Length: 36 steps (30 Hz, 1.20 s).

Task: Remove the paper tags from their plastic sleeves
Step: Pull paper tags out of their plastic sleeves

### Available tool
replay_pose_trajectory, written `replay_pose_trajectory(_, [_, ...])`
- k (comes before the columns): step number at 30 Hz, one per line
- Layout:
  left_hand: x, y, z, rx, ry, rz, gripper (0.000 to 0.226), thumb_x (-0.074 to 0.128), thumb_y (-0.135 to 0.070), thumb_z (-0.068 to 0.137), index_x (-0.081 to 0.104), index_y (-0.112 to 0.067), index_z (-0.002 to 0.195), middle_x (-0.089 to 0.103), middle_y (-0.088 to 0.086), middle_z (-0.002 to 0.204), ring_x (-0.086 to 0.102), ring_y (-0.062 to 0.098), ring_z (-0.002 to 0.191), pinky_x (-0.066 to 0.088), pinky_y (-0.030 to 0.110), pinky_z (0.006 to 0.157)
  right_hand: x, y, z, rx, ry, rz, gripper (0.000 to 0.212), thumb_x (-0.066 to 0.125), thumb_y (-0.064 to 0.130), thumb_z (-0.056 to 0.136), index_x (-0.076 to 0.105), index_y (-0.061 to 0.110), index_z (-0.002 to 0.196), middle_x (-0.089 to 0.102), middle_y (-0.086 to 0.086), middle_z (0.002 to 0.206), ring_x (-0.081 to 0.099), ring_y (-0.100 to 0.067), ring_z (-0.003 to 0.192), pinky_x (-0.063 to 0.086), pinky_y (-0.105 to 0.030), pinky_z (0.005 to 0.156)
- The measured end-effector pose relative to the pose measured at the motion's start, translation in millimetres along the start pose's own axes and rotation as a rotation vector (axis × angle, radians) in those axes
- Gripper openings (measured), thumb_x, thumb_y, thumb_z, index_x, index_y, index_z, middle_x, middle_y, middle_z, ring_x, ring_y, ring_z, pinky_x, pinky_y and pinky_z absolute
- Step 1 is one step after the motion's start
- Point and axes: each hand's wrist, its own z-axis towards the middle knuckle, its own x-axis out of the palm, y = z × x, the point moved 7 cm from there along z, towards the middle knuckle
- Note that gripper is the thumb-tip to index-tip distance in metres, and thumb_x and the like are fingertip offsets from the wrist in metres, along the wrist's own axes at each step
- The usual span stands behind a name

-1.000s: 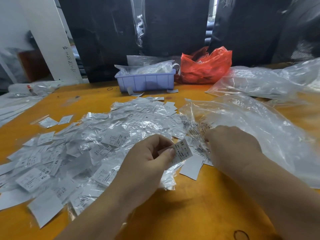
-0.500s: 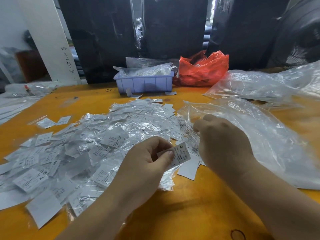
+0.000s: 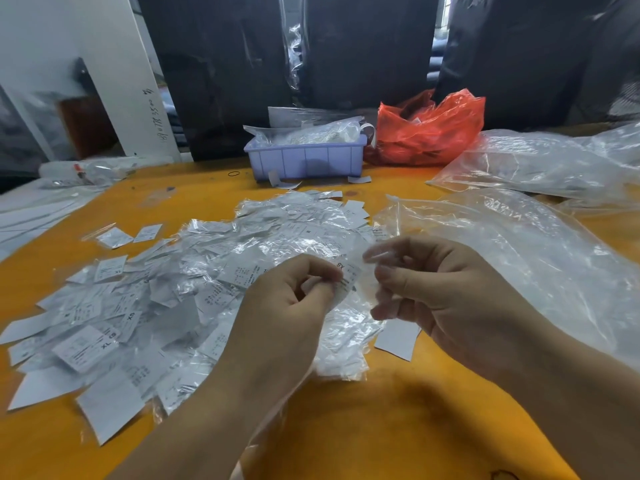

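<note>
A wide heap of white paper tags in clear plastic sleeves [image 3: 194,271] covers the orange table [image 3: 398,427]. My left hand [image 3: 291,306] pinches a white paper tag [image 3: 346,277] printed "XS" between thumb and forefinger, just above the heap. My right hand [image 3: 440,289] is close beside it on the right, fingers curled on a small clear plastic sleeve [image 3: 372,258] at the tag's right end. How far the tag sits inside the sleeve is blurred.
A large clear plastic bag [image 3: 512,251] lies right of my hands, another clear bag [image 3: 540,161] behind it. A purple bin [image 3: 304,157] with plastic and a red bag [image 3: 429,129] stand at the back. Loose tags [image 3: 114,237] lie at the left.
My right hand came back from the large clear bag and now grips the sleeve beside the tag. My left hand kept hold of the tag.
</note>
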Motion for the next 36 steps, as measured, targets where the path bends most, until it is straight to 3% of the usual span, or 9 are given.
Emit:
replay_pose_trajectory(5, [-11, 3, 2, -0.028, -0.075, 0.052, 0.017, 0.062, -0.023, 0.091, 0.071, -0.032, 0.08, 0.064, -0.006, 0.067, 0.055, 0.005, 0.058, 0.044, 0.019, 0.05, 4, 3, -1, -0.02, 0.002, 0.039, 0.015, 0.068, 0.014, 0.067, 0.073, 0.01, 0.081, 0.063, -0.01, 0.068, 0.061, -0.021, 0.056, 0.055, -0.029, 0.058])
replay_pose_trajectory(9, [-1, 2, 1, -0.067, 0.061, -0.039, 0.034, 0.048, -0.053, 0.09, 0.071, -0.029, 0.085, 0.066, -0.006, 0.075, 0.057, 0.003, 0.064, 0.044, 0.025, 0.061, 5, 4, -2, -0.039, 0.007, 0.034, 0.013, 0.066, 0.015, 0.07, 0.069, 0.01, 0.082, 0.067, -0.015, 0.071, 0.061, -0.023, 0.055, 0.054, -0.031, 0.059])
replay_pose_trajectory(14, [10, -4, -3, -0.068, 0.174, -0.218, 0.058, 0.039, -0.075, 0.078, 0.073, -0.03, 0.091, 0.069, 0.004, 0.089, 0.059, 0.03, 0.082, 0.045, 0.042, 0.071, 0, 6, -2, -0.064, -0.057, 0.007, 0.015, 0.067, 0.014, 0.067, 0.064, 0.008, 0.081, 0.069, -0.016, 0.069, 0.064, -0.026, 0.057, 0.055, -0.031, 0.058])
replay_pose_trajectory(18, [8, -10, -1, 0.007, 0.155, -0.142, 0.029, 0.057, -0.048, 0.09, 0.073, -0.024, 0.085, 0.067, -0.004, 0.075, 0.057, 0.005, 0.066, 0.045, 0.019, 0.063, 0, 6, -3, -0.053, -0.081, -0.009, 0.019, 0.069, 0.013, 0.063, 0.063, 0.006, 0.08, 0.069, -0.017, 0.07, 0.065, -0.027, 0.057, 0.057, -0.031, 0.057])
replay_pose_trajectory(21, [4, -9, 0, 0.004, 0.117, -0.152, 0.017, 0.063, -0.019, 0.092, 0.073, -0.018, 0.077, 0.062, -0.002, 0.065, 0.055, 0.0, 0.059, 0.042, 0.009, 0.054, 2, 3, -4, -0.01, -0.049, -0.053, 0.023, 0.073, 0.012, 0.063, 0.063, 0.0, 0.081, 0.068, -0.018, 0.074, 0.065, -0.029, 0.062, 0.058, -0.033, 0.059])
replay_pose_trajectory(24, [3, -9, 0, 0.001, 0.114, -0.13, 0.016, 0.067, -0.025, 0.089, 0.069, -0.018, 0.074, 0.057, 0.013, 0.068, 0.052, 0.008, 0.06, 0.042, 0.016, 0.055, 8, -3, -5, 0.066, 0.029, -0.095, 0.041, 0.082, 0.018, 0.063, 0.063, -0.002, 0.094, 0.068, -0.017, 0.083, 0.066, -0.026, 0.069, 0.058, -0.034, 0.061])
replay_pose_trajectory(27, [4, -10, 0, 0.019, 0.115, -0.079, 0.026, 0.072, -0.044, 0.076, 0.067, -0.02, 0.071, 0.054, -0.002, 0.059, 0.049, 0.009, 0.058, 0.041, 0.024, 0.057, 13, -5, -6, 0.088, 0.093, -0.127, 0.039, 0.083, 0.025, 0.067, 0.068, 0.011, 0.1, 0.069, -0.016, 0.082, 0.063, -0.022, 0.066, 0.057, -0.033, 0.06])
replay_pose_trajectory(32, [2, -7, 1, -0.016, 0.104, -0.103, 0.034, 0.073, -0.05, 0.067, 0.064, -0.017, 0.066, 0.052, -0.013, 0.055, 0.048, 0.005, 0.057, 0.039, 0.031, 0.064, 19, 0, -7, 0.024, 0.158, -0.172, 0.027, 0.071, 0.03, 0.073, 0.073, 0.008, 0.088, 0.061, -0.007, 0.069, 0.057, -0.015, 0.061, 0.053, -0.03, 0.058])
replay_pose_trajectory(36, [1, -6, 2, -0.033, 0.13, -0.196, 0.035, 0.072, -0.052, 0.066, 0.063, -0.019, 0.066, 0.05, -0.004, 0.057, 0.047, 0.008, 0.054, 0.042, 0.019, 0.057, 18, 4, -7, 0.007, 0.159, -0.152, 0.021, 0.065, 0.023, 0.077, 0.075, 0.008, 0.089, 0.062, -0.01, 0.068, 0.058, -0.018, 0.06, 0.054, -0.03, 0.058])
